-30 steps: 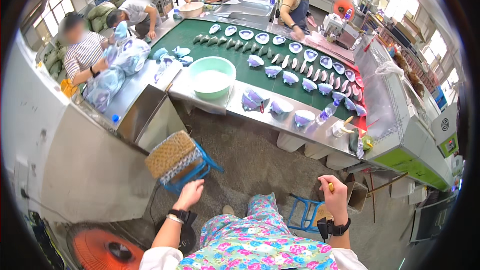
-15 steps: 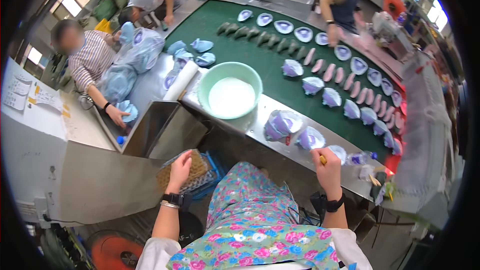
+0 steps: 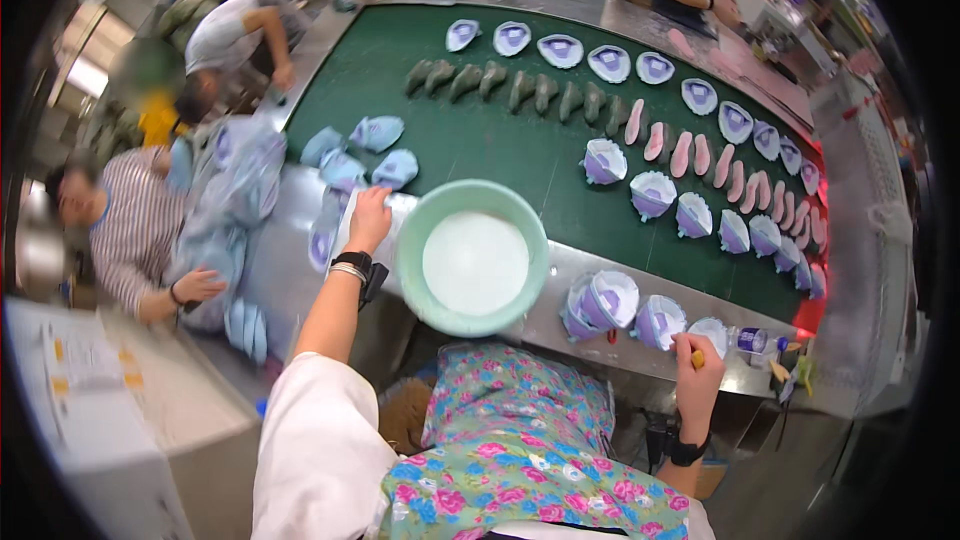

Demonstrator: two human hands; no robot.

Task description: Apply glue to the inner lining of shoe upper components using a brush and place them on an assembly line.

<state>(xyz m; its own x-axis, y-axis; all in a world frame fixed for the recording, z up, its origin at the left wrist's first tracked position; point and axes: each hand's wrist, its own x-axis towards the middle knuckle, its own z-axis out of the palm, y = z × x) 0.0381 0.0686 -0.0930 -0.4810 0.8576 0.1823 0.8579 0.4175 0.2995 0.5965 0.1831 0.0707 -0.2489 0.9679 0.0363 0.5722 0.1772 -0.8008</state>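
My left hand [image 3: 370, 220] is stretched forward over a white roll [image 3: 348, 225], just left of a pale green basin [image 3: 410, 285] with white contents. Its fingers are loosely bent and apart, with nothing visible in them. Beyond them lie several blue fabric shoe uppers [image 3: 377, 133]. My right hand [image 3: 699, 368] is closed around a small tool with a yellow handle [image 3: 698, 359]; its working end is hidden. Close to that hand, purple-and-white shoe uppers [image 3: 660, 321] stand on the metal edge, beside a white-lined one [image 3: 710, 334].
A green conveyor belt [image 3: 480, 145] carries rows of purple-and-white uppers [image 3: 652, 196], dark foot-shaped pieces [image 3: 465, 83] and pink sole-shaped pieces [image 3: 682, 154]. A plastic bottle [image 3: 750, 340] lies at the right edge. Co-workers stand at left, including one in stripes [image 3: 130, 230], and across the belt.
My left hand has moved forward and up from beside my apron to the white roll. The right hand has shifted slightly right and down, still closed on the yellow-handled tool. The view has shifted.
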